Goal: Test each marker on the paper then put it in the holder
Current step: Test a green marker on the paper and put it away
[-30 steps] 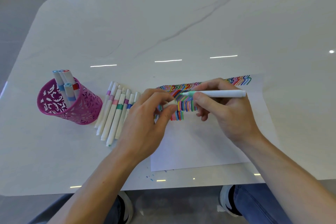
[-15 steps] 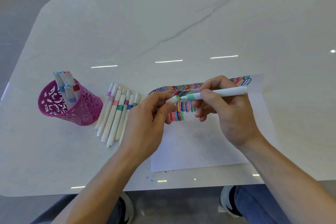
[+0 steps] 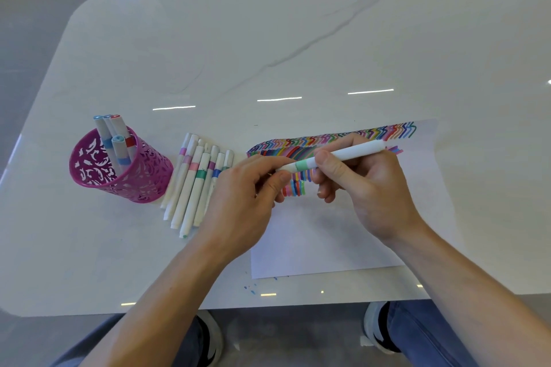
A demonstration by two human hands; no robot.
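Over the scribble-striped paper (image 3: pixel 343 235) at the table's near right, a white marker with a mint-green band (image 3: pixel 331 157) lies nearly level, its barrel gripped by the closed right hand (image 3: pixel 366 188) while the left hand (image 3: pixel 244 202) pinches its capped left end.

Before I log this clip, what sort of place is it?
Probably a home or office table used for craft work, though little of the room shows: a glossy white marble-look tabletop, a pink cut-out holder with markers, and a paper covered in colour strokes.
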